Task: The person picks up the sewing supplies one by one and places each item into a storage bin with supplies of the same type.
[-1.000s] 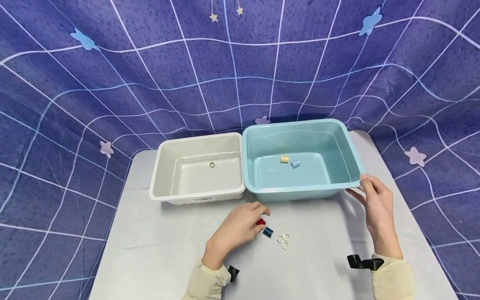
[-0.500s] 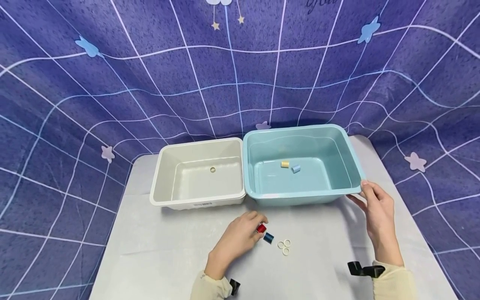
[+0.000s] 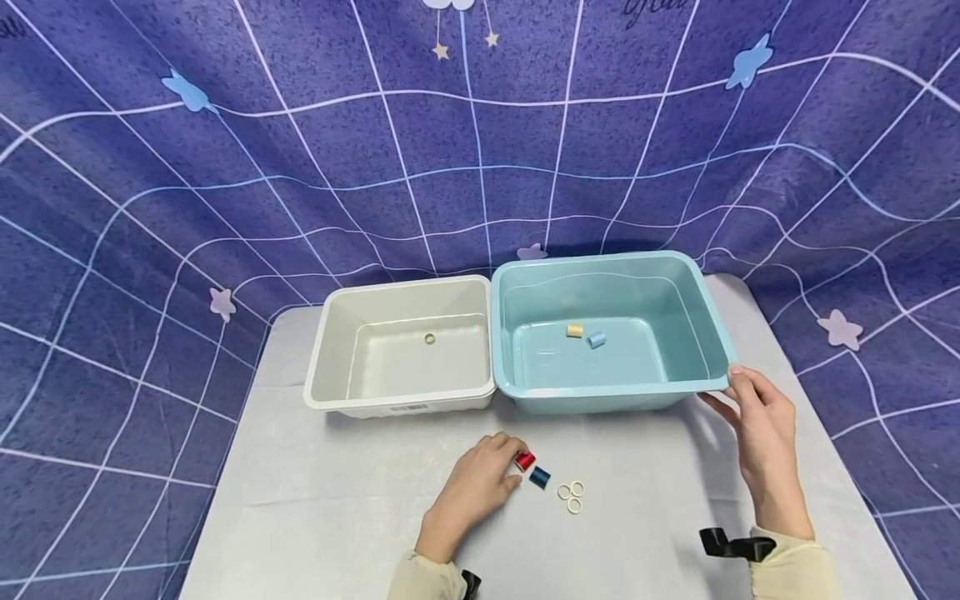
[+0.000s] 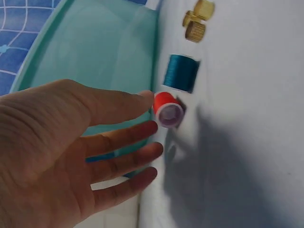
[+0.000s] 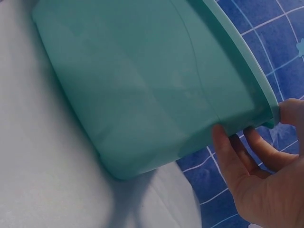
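My left hand [image 3: 477, 483] is beside a red thread spool [image 3: 525, 461], fingers spread and slightly bent. In the left wrist view the thumb tip overlaps the edge of the red spool [image 4: 167, 111], which lies on its side with its pale end showing. Just beyond it lies a dark blue thread spool [image 3: 540, 477]. Three small rings [image 3: 574, 506] are grouped to its right; they look gold in the left wrist view. My right hand [image 3: 767, 433] grips the front right corner of a light blue tub [image 3: 615, 389], thumb at the rim and fingers underneath.
A white tub [image 3: 397, 402] stands against the blue tub's left side, with one small ring [image 3: 430, 339] inside. In the blue tub lie a yellow spool [image 3: 574, 331] and a light blue spool [image 3: 596, 340]. A purple curtain [image 3: 480, 133] hangs behind the white table [image 3: 300, 500].
My left hand has drawn back slightly to the left, and more of the red spool shows. My right hand keeps its grip on the tub. The head view has shifted a little.
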Tool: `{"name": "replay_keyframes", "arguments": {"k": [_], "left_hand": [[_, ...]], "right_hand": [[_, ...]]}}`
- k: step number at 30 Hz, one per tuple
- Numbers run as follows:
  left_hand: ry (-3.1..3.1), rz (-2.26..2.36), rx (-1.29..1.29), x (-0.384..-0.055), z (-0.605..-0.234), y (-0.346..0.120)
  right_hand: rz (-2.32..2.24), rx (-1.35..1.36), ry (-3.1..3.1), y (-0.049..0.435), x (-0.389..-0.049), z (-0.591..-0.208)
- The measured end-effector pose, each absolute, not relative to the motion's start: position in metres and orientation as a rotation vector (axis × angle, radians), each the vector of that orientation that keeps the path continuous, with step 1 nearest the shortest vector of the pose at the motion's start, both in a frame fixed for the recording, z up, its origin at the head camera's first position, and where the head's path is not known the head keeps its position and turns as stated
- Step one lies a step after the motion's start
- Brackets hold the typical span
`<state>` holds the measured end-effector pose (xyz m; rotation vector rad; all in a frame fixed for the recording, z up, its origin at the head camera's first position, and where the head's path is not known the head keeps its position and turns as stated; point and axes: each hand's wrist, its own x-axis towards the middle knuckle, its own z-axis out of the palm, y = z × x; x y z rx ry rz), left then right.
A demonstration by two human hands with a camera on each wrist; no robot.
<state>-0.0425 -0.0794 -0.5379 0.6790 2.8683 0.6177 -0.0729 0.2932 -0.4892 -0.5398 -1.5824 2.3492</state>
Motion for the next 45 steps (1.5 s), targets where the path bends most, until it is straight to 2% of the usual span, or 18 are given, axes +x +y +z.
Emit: {"name": "replay_keyframes", "arguments": {"k": [24, 37, 45], "left_hand": [[2.878, 0.598, 0.686, -0.045, -0.56, -0.076], [2.906, 0.622, 0.72, -0.049, -0.563, -0.077], [2.917, 0.609, 0.71, -0.049, -0.561, -0.077]], "right_hand": [[2.345, -0.466, -1.663, 0.299, -0.072, -0.484], [2.359, -0.517, -1.743, 0.303, -0.077, -0.477], [2.413, -0.439, -1.7, 0.304, -0.076, -0.478]]}}
